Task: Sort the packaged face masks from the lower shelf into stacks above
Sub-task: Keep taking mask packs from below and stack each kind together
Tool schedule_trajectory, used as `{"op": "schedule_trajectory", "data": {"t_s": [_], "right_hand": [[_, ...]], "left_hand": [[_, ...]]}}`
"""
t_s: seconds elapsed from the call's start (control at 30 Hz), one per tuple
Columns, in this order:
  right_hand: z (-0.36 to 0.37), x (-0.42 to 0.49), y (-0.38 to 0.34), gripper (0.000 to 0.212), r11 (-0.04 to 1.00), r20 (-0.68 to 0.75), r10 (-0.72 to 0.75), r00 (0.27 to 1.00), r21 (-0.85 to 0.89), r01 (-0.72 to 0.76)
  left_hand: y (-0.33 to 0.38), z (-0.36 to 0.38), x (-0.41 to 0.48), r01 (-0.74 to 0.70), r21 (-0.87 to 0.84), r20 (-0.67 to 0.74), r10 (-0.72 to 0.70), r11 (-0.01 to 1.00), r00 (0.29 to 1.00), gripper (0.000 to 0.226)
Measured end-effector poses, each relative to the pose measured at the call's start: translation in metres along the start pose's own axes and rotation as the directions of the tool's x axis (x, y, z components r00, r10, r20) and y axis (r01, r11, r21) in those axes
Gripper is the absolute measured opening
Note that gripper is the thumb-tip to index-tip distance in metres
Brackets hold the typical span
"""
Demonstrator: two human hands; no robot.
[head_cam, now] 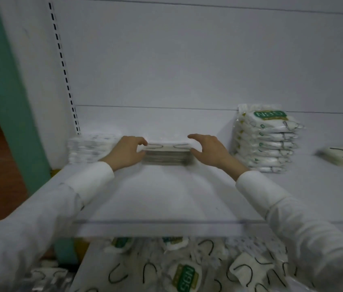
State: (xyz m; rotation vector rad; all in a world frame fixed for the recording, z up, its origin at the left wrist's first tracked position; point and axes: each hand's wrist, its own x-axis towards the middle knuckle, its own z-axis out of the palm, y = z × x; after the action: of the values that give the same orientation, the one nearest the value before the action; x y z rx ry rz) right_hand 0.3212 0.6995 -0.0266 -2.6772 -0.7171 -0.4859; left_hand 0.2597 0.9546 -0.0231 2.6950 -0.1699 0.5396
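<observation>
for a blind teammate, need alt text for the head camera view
A left hand and a right hand in white sleeves sit at either end of a low stack of mask packs on a white shelf. A taller stack stands to its right; loose packs lie jumbled on the shelf below.
</observation>
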Motion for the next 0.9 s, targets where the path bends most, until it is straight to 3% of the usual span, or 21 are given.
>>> {"op": "schedule_trajectory", "data": {"t_s": [0.2, 0.33, 0.43, 0.63, 0.8, 0.9], "right_hand": [[-0.012, -0.082, -0.013, 0.050, 0.994, -0.012, -0.109, 0.994, 0.001, 0.109], [-0.015, -0.142, -0.022, 0.044, 0.978, -0.054, -0.179, 0.982, 0.100, 0.183], [-0.016, -0.183, -0.028, 0.038, 0.938, -0.143, -0.264, 0.954, 0.190, 0.288], [0.004, -0.233, -0.025, 0.030, 0.870, -0.143, -0.429, 0.892, 0.199, 0.450], [0.042, -0.249, -0.009, 0.034, 0.891, -0.048, -0.388, 0.920, 0.235, 0.388], [0.080, -0.257, 0.008, 0.027, 0.931, 0.040, -0.243, 0.969, 0.292, 0.221]], "left_hand": [[0.048, 0.005, -0.080, -0.005, -0.031, -0.016, 0.004, 1.000, 1.000, 0.032], [0.075, 0.012, -0.135, -0.009, -0.097, -0.038, 0.006, 0.995, 0.999, 0.025], [0.095, 0.015, -0.172, -0.025, -0.142, -0.048, 0.019, 0.990, 0.999, 0.021], [0.105, 0.033, -0.223, 0.005, -0.171, 0.039, 0.002, 0.985, 0.999, 0.016], [0.073, 0.063, -0.243, 0.097, -0.141, 0.156, -0.075, 0.985, 0.985, 0.013], [0.044, 0.089, -0.254, 0.192, -0.145, 0.230, -0.156, 0.971, 0.961, 0.013]]}}
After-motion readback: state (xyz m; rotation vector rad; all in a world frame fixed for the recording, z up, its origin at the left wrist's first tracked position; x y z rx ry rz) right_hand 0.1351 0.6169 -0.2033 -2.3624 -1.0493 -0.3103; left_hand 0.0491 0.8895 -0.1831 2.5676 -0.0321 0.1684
